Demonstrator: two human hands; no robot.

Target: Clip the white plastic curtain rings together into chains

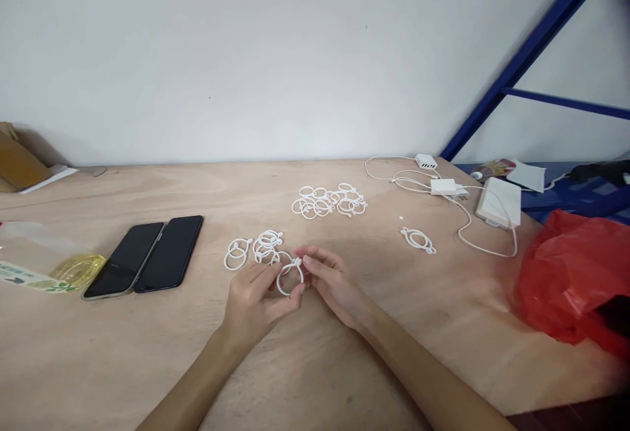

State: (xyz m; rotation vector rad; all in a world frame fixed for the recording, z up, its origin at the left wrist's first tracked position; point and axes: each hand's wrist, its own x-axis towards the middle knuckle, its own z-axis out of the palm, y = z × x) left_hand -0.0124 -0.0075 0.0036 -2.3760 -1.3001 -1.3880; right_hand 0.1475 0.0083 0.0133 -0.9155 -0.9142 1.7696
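Note:
Both hands meet low over the table around a white plastic ring (279, 285) with a small eyelet on its rim. My left hand (253, 300) grips the ring's left and lower side between thumb and fingers. At the eyelet, my right hand (339, 283) pinches with thumb and fingertips. Just behind my left hand lies a small cluster of like white rings (268, 239), with a linked pair of rings (236, 255) to its left. A larger pile of rings (322, 203) sits farther back. Two more overlapping rings (418, 240) lie to the right.
Two dark phones (170, 254) lie side by side at left, near a clear bottle with yellow liquid (79, 272). White chargers (443, 187) with looping cables and a white box (499, 203) are at right. A red plastic bag (571, 273) bulges at the right edge.

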